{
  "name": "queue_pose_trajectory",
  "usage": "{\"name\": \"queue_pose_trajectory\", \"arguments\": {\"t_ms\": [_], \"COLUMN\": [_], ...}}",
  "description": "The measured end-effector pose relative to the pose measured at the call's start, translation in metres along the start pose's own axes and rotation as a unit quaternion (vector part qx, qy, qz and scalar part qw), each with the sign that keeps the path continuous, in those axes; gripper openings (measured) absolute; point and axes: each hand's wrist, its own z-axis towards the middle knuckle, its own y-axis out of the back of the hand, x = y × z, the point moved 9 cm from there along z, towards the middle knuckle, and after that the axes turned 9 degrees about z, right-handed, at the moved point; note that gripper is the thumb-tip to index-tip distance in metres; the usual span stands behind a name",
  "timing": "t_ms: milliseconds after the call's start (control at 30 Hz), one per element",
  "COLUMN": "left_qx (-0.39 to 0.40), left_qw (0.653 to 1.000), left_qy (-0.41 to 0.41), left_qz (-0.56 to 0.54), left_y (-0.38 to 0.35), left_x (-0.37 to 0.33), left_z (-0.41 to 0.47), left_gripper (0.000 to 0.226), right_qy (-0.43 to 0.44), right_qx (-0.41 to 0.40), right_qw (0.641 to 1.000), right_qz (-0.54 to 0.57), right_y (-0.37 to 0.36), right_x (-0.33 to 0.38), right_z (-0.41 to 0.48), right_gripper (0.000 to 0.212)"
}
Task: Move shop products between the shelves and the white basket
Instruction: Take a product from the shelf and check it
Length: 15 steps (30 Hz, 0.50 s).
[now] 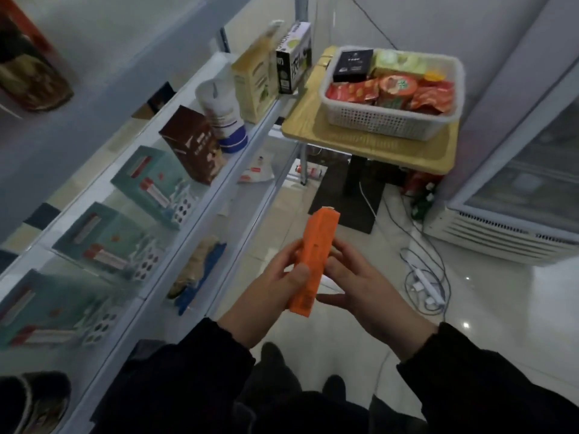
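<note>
Long orange cardboard carton (315, 255) tilted in the lower centre of the frame, left hand (275, 289) fingers and thumb clamped round its lower half, right hand (354, 286) fingers curled against its right edge, white plastic mesh basket (376, 120) of red snack packs on a pale wooden bench (360, 148) at upper right, white shelves (200, 214) of boxes along the left

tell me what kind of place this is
Probably a small shop: boxed products line the white shelves, a white basket of snack packs sits on a wooden table, and a glass-fronted cooler stands at the right.
</note>
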Motion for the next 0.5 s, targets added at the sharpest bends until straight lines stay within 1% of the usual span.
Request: {"name": "queue_pose_trajectory", "arguments": {"t_ms": [67, 100, 133, 200, 267, 367, 500], "left_qx": [0.037, 0.047, 0.05, 0.047, 0.039, 0.025, -0.004], "left_qw": [0.999, 0.999, 0.998, 0.996, 0.995, 0.994, 0.996], "left_qy": [0.002, -0.001, -0.005, -0.01, -0.005, -0.002, -0.001], "left_qz": [-0.006, -0.024, -0.043, -0.073, -0.094, -0.11, -0.086], "left_y": [0.0, 0.004, 0.009, 0.025, 0.043, 0.066, 0.086], "left_x": [-0.007, -0.012, -0.017, -0.031, -0.044, -0.065, -0.089], "left_z": [0.025, 0.039, 0.053, 0.083, 0.118, 0.17, 0.231], "left_gripper": [0.09, 0.084, 0.074, 0.056, 0.049, 0.035, 0.018], "right_qy": [-0.02, -0.02, -0.016, 0.0, 0.01, 0.022, 0.051], "right_qx": [-0.017, -0.028, -0.043, -0.095, -0.158, -0.219, -0.254], "right_qw": [0.999, 0.999, 0.999, 0.995, 0.987, 0.975, 0.966], "right_qz": [-0.019, -0.016, -0.007, 0.005, 0.008, 0.018, 0.022], "right_y": [0.008, 0.013, 0.018, 0.032, 0.048, 0.067, 0.086], "right_x": [0.005, 0.01, 0.018, 0.037, 0.058, 0.087, 0.116], "right_z": [0.021, 0.033, 0.045, 0.069, 0.095, 0.128, 0.162], "right_gripper": [0.082, 0.083, 0.08, 0.066, 0.058, 0.056, 0.058]}}
